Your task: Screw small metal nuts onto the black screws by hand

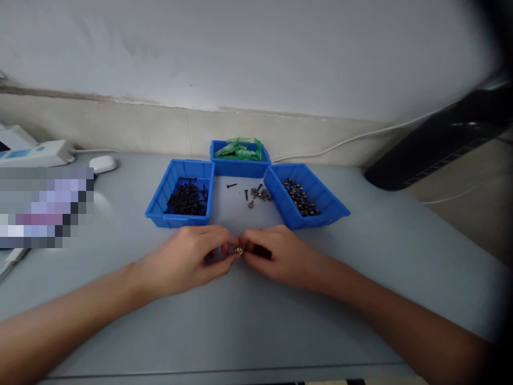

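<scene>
The grey tabletop (248,326) supported a blue right bin (277,199) containing metal fittings (301,199), a blue left bin (180,220) containing black screws (186,200), and a blue rear bin (240,170) containing green packets (242,152). In front of these, the left hand (196,256) and right hand (286,256) met at the fingertips; loose screws (246,195) lay beyond them. A small brass-coloured fitting (239,251) was located between the hands, with the thumb and forefinger of each clamped on it.
</scene>
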### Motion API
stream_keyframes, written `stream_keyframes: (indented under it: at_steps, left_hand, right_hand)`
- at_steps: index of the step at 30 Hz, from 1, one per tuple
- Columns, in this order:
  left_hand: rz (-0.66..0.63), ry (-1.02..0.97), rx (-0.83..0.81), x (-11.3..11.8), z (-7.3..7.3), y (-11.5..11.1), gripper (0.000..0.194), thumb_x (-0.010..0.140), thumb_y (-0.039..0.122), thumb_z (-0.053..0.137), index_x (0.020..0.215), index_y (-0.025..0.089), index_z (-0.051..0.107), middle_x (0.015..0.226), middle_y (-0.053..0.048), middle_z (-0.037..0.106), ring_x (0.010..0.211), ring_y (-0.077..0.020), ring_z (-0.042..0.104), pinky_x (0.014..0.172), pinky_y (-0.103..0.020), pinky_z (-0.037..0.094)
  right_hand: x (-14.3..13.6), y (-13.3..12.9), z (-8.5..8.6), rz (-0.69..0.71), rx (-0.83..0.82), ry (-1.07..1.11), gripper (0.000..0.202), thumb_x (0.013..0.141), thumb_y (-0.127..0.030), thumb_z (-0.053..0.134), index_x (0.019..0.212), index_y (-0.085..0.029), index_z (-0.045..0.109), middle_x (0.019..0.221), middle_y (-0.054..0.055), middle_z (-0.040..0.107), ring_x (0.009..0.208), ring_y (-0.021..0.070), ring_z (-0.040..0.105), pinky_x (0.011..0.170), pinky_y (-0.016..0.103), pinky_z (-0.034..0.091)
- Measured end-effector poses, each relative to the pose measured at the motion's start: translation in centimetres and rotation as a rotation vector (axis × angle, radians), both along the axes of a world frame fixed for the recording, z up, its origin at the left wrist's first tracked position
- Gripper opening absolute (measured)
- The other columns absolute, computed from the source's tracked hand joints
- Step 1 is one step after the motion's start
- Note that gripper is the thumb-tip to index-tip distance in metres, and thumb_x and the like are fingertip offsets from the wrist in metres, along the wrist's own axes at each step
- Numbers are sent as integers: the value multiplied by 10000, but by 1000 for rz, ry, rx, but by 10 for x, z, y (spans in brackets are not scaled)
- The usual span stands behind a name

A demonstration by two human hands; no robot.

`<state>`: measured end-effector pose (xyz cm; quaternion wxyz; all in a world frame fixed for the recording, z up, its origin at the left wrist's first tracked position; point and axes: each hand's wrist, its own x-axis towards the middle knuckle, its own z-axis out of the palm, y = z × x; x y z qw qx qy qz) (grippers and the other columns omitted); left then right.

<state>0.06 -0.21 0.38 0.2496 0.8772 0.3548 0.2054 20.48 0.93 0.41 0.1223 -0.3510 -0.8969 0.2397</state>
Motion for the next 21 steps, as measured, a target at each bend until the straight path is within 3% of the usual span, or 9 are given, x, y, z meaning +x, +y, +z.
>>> stream_keyframes:
  at_steps: [9, 21]
  left_hand:
    - [98, 101, -28, 2, 2, 1, 41, 797, 194, 540, 802, 170, 573, 638, 38, 554, 537, -90, 491, 500, -191, 333]
    - [13, 130, -4, 1, 0, 1, 98, 830, 192, 505, 739, 171, 531, 632, 40, 525, 550, -86, 475, 512, -198, 306]
  right_hand:
    - [2, 1, 3, -30, 21, 31, 31, 817, -156, 540, 802, -166, 565, 708, -20, 620, 634, 105, 570, 593, 207, 372]
    - [0, -4, 7, 12, 65, 129, 27, 828, -170, 554, 838, -182, 576, 679, -41, 608, 587, 83, 539, 582, 188, 370]
